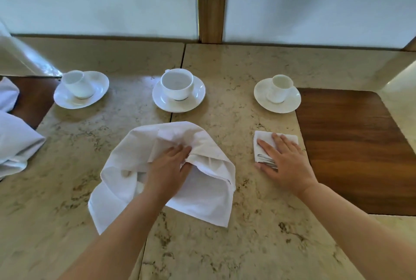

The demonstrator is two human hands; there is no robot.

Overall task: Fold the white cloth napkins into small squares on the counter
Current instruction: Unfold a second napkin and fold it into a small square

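A large white cloth napkin (126, 160) lies loosely bunched in the middle of the beige stone counter (258, 223). My left hand (167, 168) rests on it and pinches a raised fold of the cloth near its centre. To the right lies a small folded white napkin (290, 139), a neat square beside a wooden inlay. My right hand (286, 162) lies flat on this square with fingers spread, pressing it down. Grey lines show at the square's near edge under my fingers; I cannot tell what they are.
Three white cups on saucers stand in a row behind the napkins: left (81, 89), middle (178, 90), right (277, 95). A dark wooden inlay (351, 151) fills the counter at right. More white cloth (15, 144) is heaped at the left edge. White panels rise behind.
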